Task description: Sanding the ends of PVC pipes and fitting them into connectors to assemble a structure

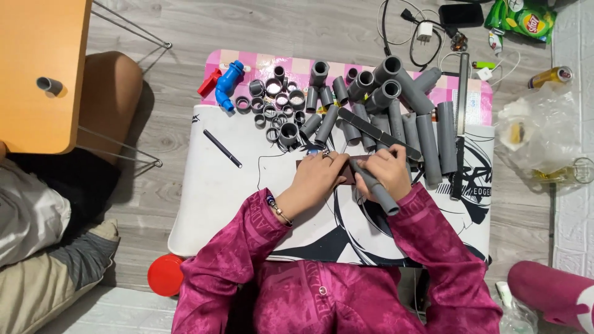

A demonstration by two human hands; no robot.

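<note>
1. Orange stool (37, 68), far left of the mat (210, 198): a short grey pipe stub (49, 85) stands on it. Another person's bare knee (111, 93) shows just beside it.
2. Red lid (164, 274), round, on the floor at the mat's lower left corner.
3. Red and blue valve (226, 83), at the mat's upper left edge, on the pink checked strip.
4. Black pen (223, 148), lying slantwise on the mat's white part, left of the hands.
5. Grey rings and couplings (275, 105), a loose heap at the mat's top, centre-left.
6. Left hand (318, 179), mid-mat: fingers pressed flat on a small dark brown piece (348, 177), the grip not closed round anything. A ring and a beaded bracelet show.
7. Right hand (390, 173), touching the left: grip closed round a grey pipe (377, 188) that lies slantwise, its open end towards the wearer. Judged step: working or marking the pipe's far end against the brown piece; the next move would call for a firm hold on both while the pipe is turned or slid.
8. Grey pipe lengths (421, 133), many, side by side and stacked, at the mat's upper right; a flat grey file (377, 133) lies across them.
9. Black ruler (461, 124), along the mat's right edge.
10. Cables and white charger (424, 31), above the mat on the floor.
11. Green snack bag (523, 18), yellow and red label, upper right of the mat.
12. Gold can (549, 77) on its side, and a clear plastic bag (538, 133), right of the mat.
</note>
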